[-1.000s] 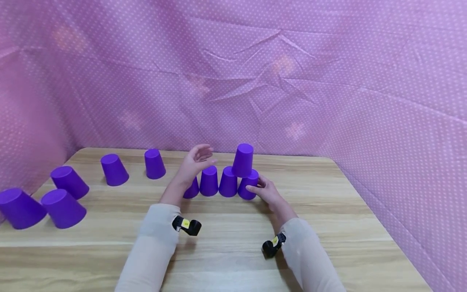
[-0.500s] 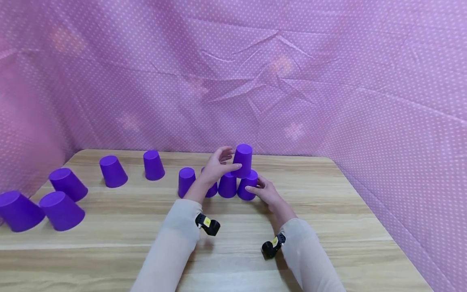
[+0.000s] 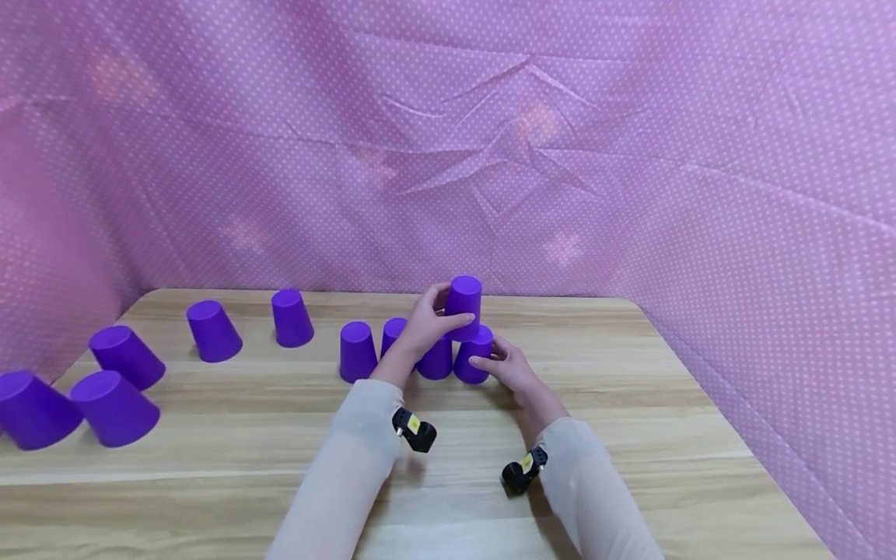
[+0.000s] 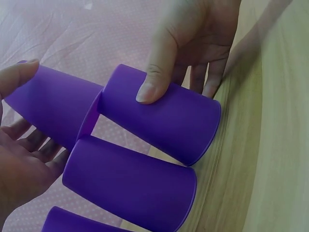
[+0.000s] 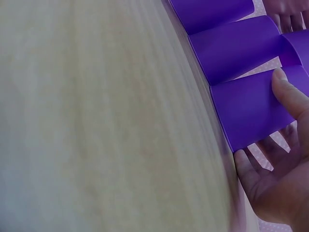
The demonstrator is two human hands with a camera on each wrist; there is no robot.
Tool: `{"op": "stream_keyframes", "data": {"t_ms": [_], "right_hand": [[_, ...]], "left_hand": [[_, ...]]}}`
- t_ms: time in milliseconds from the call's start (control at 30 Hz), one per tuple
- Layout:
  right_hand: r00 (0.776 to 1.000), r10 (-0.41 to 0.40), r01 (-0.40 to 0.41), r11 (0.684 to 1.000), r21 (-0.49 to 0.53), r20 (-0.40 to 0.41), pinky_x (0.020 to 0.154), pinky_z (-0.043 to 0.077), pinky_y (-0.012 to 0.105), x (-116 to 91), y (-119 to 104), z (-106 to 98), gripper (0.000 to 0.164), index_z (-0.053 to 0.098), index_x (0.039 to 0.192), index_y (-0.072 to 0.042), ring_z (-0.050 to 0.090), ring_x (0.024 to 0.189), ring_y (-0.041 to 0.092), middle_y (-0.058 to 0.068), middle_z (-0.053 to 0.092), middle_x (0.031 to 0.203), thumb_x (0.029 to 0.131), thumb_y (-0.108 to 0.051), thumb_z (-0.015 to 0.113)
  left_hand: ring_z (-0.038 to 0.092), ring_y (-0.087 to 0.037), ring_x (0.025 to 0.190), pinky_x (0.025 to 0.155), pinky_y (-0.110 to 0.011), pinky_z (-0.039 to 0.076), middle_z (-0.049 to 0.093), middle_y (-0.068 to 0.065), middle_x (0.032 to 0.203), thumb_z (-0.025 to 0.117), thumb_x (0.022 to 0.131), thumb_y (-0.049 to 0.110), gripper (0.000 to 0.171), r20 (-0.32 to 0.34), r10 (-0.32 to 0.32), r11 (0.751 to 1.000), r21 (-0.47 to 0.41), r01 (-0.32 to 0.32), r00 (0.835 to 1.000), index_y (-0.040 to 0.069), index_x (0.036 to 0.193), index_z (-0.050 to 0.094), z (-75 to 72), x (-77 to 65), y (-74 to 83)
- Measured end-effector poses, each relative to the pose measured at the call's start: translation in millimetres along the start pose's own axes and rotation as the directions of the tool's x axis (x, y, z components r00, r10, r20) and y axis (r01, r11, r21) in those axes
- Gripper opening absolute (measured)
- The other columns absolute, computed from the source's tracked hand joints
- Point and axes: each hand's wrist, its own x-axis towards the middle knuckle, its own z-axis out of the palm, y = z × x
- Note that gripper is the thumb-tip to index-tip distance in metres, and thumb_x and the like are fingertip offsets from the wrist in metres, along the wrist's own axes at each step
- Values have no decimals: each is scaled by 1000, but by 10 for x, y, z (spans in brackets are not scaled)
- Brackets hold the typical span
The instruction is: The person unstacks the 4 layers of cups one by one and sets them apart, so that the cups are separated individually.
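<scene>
In the head view a purple cup (image 3: 463, 299) stands upside down on two others in a row, bridging the right-end cup (image 3: 473, 356) and the cup to its left (image 3: 437, 359). My left hand (image 3: 424, 323) holds the upper cup from its left side, thumb in front and fingers behind. With the right hand (image 3: 516, 369) I grip the right-end cup, its thumb (image 5: 287, 92) lying on the near wall and the fingers reaching behind. In the left wrist view the upper cup's rim rests across the two bases below. My left wrist partly covers the row.
Two more upside-down cups continue the row leftward, the end one (image 3: 358, 354) beside a partly covered one (image 3: 393, 330). Several loose cups stand farther left, including one near the back (image 3: 292, 319). The wooden table (image 3: 448, 498) meets a pink dotted cloth (image 3: 448, 155) behind.
My left hand has moved right from above the left part of the row to the upper cup and now holds it. The right hand has kept its grip on the right-end cup.
</scene>
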Motion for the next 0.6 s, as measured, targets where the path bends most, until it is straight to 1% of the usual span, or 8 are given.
{"op": "stream_keyframes", "data": {"t_ms": [167, 300, 333, 500, 600], "right_hand": [[1000, 17, -17, 1000, 4, 2, 91, 35, 38, -16, -38, 5, 54, 48, 122, -7, 47, 105, 28, 15, 53, 112, 73, -15, 69], [999, 36, -36, 999, 18, 4, 92, 34, 38, -22, -57, 8, 55, 47, 122, -7, 46, 106, 28, 16, 52, 113, 73, -13, 69], [999, 39, -39, 999, 17, 7, 93, 34, 38, -43, -92, 13, 55, 46, 123, -6, 46, 106, 29, 17, 51, 114, 73, -12, 68], [1000, 18, -19, 999, 31, 22, 92, 35, 38, -31, -78, 14, 52, 46, 122, -3, 47, 105, 29, 18, 52, 113, 75, -10, 66], [1000, 12, -13, 999, 32, 9, 91, 35, 36, -12, -37, 14, 53, 47, 122, -5, 48, 104, 27, 16, 53, 112, 74, -12, 68]], "left_hand": [[44, -27, 107, 90, -36, 37, 47, -17, 118, 67, 74, 11, 62, -7, -7, 1000, -14, 7, 1000, 1, 126, 35, 28, 18, -1], [45, -27, 106, 90, -36, 37, 47, -17, 117, 67, 74, 11, 61, -19, -5, 1000, 3, 5, 1000, 0, 125, 36, 44, 18, 15], [45, -27, 106, 90, -35, 37, 48, -17, 116, 67, 74, 10, 61, -22, -6, 1000, 6, 6, 1000, 0, 125, 36, 48, 17, 21], [46, -25, 105, 89, -34, 38, 49, -16, 115, 67, 73, 9, 59, -36, -3, 1000, 10, 3, 999, 0, 124, 37, 54, 14, 24], [45, -25, 106, 90, -34, 37, 48, -16, 116, 67, 74, 9, 60, -43, -6, 1000, 1, 6, 999, 0, 124, 37, 39, 15, 27]]}}
